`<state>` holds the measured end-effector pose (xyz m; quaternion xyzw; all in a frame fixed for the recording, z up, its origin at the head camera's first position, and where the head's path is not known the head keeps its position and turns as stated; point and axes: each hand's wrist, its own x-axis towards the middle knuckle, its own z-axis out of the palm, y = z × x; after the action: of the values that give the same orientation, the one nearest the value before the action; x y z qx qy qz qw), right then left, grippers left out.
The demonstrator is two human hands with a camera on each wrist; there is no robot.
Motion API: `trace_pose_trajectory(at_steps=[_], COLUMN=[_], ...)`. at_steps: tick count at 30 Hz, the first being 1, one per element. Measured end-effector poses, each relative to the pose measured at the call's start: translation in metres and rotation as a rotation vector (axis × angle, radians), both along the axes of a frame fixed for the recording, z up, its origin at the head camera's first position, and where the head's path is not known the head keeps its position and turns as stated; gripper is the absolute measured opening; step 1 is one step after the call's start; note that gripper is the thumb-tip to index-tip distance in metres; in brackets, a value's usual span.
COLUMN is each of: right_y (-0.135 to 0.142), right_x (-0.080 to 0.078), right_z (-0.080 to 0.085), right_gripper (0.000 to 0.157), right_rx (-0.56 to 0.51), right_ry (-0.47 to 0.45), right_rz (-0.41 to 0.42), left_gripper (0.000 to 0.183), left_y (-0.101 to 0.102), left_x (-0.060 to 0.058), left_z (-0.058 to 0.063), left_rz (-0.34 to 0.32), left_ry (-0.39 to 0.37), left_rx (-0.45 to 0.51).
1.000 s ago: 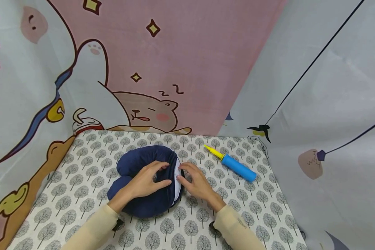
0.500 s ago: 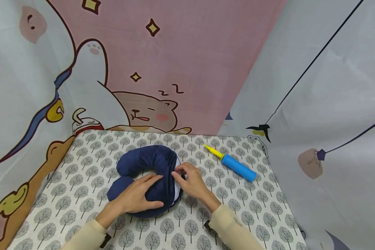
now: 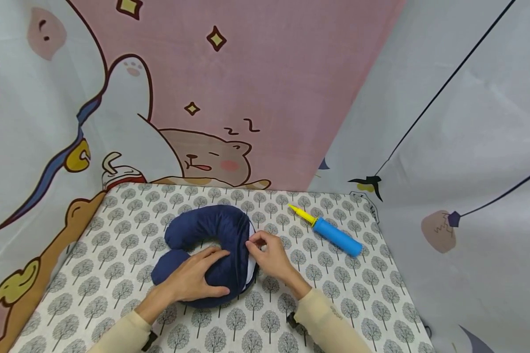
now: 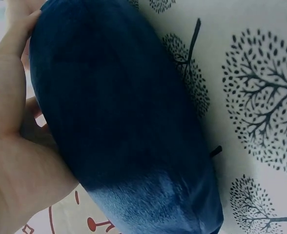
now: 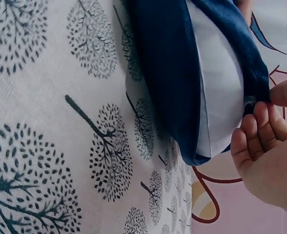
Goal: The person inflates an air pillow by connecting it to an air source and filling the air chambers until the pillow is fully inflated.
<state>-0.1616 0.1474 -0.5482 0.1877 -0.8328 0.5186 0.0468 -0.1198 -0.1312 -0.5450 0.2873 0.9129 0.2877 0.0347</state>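
Note:
A navy blue U-shaped neck pillow [image 3: 216,219] lies on the cloth, its two ends pointing left. Along its right side the cover's zipped opening gapes, and a white inner [image 5: 219,78] shows through. My right hand [image 3: 271,255] pinches the cover's edge at this opening between thumb and fingertips. My left hand [image 3: 192,279] rests on the near arm of the pillow, fingers extended and thumb spread apart. In the left wrist view the pillow's plush side [image 4: 119,97] hides most of the left fingers.
A hand air pump [image 3: 335,237] with a blue barrel and yellow nozzle lies to the right of the pillow. The table cloth [image 3: 128,264] is white with a tree print. Cartoon-printed fabric [image 3: 291,98] hangs behind and at both sides.
My left hand has moved down from the pillow's centre onto its near arm. My right hand's fingers, spread at the opening before, have closed on the cover's edge.

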Motion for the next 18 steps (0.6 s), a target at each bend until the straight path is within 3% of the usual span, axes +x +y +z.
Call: trace_pose_trajectory(at_steps=[9,18], right_y=[0.017,0.030], right_x=[0.003,0.004], right_z=[0.002,-0.011], right_gripper=[0.010,0.010], right_rx=[-0.013,0.119], right_ry=[-0.128,-0.254], right_rz=[-0.123,-0.159], left_gripper=[0.089,0.086], left_y=[-0.003,-0.002], left_x=[0.001,0.000], left_z=[0.000,-0.002], left_rz=[0.027,0.010], left_ry=[-0.030,-0.006], left_rx=[0.033,0.038])
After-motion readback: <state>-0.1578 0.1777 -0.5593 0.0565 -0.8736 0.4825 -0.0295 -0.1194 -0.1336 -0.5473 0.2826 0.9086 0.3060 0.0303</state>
